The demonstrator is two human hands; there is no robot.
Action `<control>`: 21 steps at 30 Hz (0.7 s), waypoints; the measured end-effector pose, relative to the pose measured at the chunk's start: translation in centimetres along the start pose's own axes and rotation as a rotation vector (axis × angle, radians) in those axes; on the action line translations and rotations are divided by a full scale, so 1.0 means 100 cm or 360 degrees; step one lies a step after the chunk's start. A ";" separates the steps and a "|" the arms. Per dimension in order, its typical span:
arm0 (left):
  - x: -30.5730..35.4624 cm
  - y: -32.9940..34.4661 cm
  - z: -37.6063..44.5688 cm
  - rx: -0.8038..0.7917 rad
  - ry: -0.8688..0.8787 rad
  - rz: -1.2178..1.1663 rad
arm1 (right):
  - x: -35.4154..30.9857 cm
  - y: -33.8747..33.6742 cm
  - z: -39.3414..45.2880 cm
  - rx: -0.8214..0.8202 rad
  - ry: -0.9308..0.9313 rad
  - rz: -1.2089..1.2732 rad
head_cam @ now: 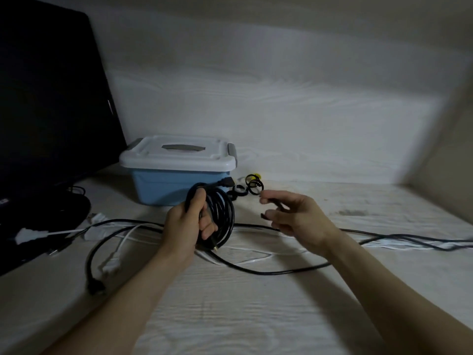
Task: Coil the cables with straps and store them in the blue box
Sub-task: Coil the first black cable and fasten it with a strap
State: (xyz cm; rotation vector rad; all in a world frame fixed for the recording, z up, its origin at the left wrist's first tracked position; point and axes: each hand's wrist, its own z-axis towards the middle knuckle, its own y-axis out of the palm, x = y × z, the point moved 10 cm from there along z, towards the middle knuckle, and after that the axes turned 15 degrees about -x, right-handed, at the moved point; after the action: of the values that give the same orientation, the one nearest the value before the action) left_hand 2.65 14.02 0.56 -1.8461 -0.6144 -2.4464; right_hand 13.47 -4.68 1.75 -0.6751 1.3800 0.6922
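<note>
coil in hand, strap not yet on

risk first: the left hand (188, 224) grips the coiled black cable (217, 216) at one side only, fingers curled through the loops. the far side hangs free, so the loops could spring apart or slide before a strap goes round. a plug end (226, 181) sticks out at the top of the coil and could snag.

the right hand (294, 216) hovers just right of the coil, fingers curled, pinching a small dark strip (277, 204), likely a strap; blur makes it hard to be sure. if it is a strap, one-handed threading may fumble and drop it among the loose cables below.

the blue box (166, 187) stands behind the coil with its white lid (176, 155) on, apparently latched. both hands are busy, so storing will stall until it is opened.

more straps (252, 185), rolled into rings, lie beside the box. a long black cable (281, 271) and white cable (122, 242) sprawl on the table (256, 316), crossing one another; tangling is likely when lifted.

the coil looks tidy, several even glossy loops, held upright above the table.
</note>
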 end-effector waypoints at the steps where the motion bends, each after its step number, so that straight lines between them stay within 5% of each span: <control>1: 0.004 0.006 -0.003 -0.0029 0.0025 0.0095 | 0.006 0.009 -0.002 -0.0099 0.0013 0.0114; 7: 0.020 0.053 -0.017 -0.0260 0.0340 0.0716 | 0.019 0.051 -0.008 -0.0486 0.0017 0.0535; 14: 0.021 0.098 -0.017 -0.0584 0.0230 0.1295 | 0.023 0.041 -0.010 -0.0310 0.0025 0.0286; 21: 0.006 0.098 -0.006 -0.0434 0.0216 0.1486 | 0.027 0.021 -0.013 0.0025 0.0038 0.0297</control>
State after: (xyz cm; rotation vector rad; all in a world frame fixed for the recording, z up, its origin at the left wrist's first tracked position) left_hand 4.27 4.90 3.86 -1.4890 0.5177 -1.9995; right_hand 11.15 -4.25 -1.04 -0.5478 1.4813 0.8225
